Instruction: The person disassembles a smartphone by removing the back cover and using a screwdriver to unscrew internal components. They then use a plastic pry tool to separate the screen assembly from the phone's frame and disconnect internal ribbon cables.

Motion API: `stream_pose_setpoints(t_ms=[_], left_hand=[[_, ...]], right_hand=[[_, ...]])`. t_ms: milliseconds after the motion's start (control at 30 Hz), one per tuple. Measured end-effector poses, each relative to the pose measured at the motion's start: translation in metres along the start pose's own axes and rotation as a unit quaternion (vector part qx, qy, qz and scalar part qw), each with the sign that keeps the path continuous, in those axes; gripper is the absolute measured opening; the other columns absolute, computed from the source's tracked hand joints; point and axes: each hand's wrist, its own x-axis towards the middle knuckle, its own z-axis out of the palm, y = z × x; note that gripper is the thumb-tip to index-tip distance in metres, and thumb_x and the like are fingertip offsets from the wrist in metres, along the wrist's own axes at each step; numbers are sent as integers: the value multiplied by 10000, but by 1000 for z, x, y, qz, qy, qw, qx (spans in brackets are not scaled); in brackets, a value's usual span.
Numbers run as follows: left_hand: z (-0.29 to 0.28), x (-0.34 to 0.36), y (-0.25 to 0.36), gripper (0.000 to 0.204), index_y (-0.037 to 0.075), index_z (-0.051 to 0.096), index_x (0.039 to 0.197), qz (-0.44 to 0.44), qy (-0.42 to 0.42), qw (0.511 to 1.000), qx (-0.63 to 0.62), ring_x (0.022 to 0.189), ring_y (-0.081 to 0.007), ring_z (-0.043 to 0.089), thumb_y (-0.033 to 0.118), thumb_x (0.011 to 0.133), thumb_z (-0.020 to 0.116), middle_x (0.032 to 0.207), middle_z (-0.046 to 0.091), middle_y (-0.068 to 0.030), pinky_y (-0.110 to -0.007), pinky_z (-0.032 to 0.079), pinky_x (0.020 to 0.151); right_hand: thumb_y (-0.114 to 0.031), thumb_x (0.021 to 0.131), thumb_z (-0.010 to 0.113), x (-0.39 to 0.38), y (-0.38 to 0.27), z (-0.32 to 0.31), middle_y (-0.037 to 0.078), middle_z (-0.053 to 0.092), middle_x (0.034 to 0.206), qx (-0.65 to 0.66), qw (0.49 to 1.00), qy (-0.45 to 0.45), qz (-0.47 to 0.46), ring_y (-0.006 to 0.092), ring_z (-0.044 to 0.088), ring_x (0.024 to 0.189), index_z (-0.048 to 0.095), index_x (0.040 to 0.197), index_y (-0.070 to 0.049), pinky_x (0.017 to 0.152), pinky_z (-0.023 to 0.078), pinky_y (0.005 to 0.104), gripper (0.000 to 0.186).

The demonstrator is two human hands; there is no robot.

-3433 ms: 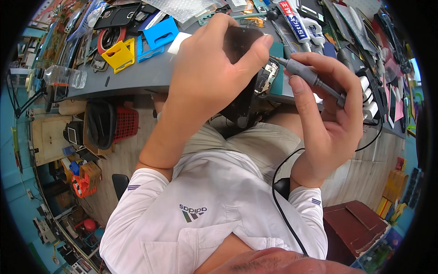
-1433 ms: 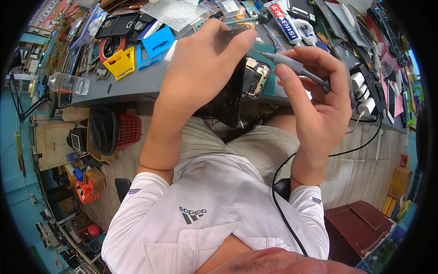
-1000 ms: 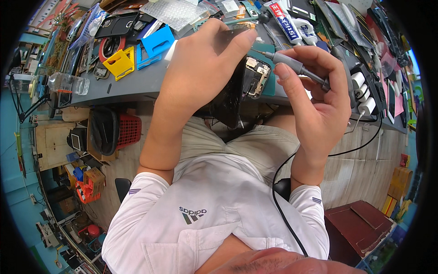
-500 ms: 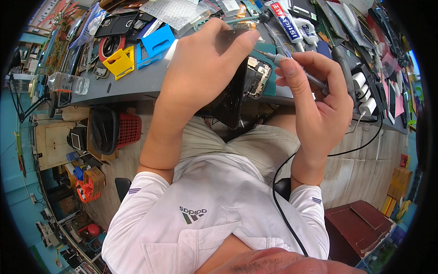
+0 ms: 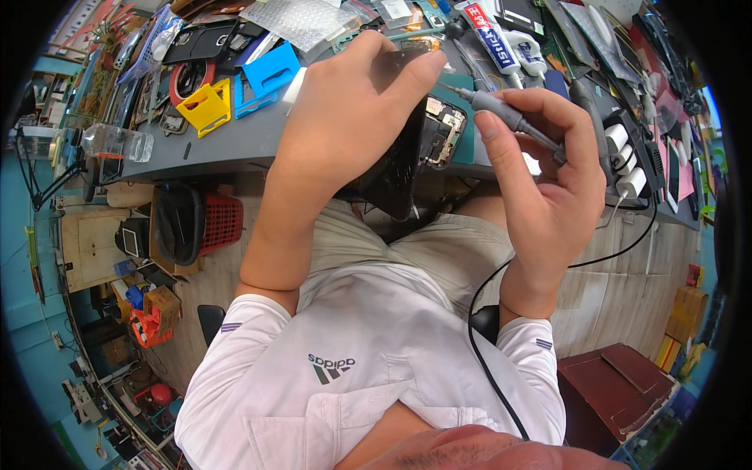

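Note:
My left hand (image 5: 345, 117) grips a dark glass phone screen (image 5: 395, 168), tilted up above the near desk edge. Just to the screen's right, an opened phone body (image 5: 439, 133) shows internal parts over a teal mat (image 5: 466, 149). My right hand (image 5: 540, 172) holds a slim grey screwdriver (image 5: 501, 110) between thumb and fingers, its thin tip pointing left toward the top of the phone body; whether it touches is unclear. My left fingertips are partly hidden behind the screen.
The grey desk (image 5: 204, 157) holds yellow (image 5: 205, 110) and blue (image 5: 269, 74) plastic stands, bubble wrap (image 5: 290, 23), glue tubes (image 5: 492, 43), a bottle (image 5: 117, 143) and chargers on a power strip (image 5: 630, 180). A red basket (image 5: 222, 223) stands below left.
The screwdriver tip sits farther left than 3.4 seconds ago. In the last half second my right thumb has shifted slightly on the handle; my left hand has barely moved.

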Motion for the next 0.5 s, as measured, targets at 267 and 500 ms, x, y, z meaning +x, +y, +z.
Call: stream_pose_setpoints(t_ms=[267,500], left_hand=[[-1,1,-1,627,-59,718,1124,-11,-7,1000,4,935,-365,792,543,952,757,956,782,-258,-406,593,822],[1,3,-18,504,10,715,1139,3,-16,995,-94,633,-94,600,500,1029,669,784,626,-18,-239,442,546]], right_hand=[[-25,924,851,0,-1,-2,95,765,1114,-3,1000,13,17,147,733,1023,704,1179,8,855,585,266,296],[-28,910,824,7,4,-14,93,775,1023,-63,998,-20,24,154,747,933,713,1104,20,770,602,275,229]])
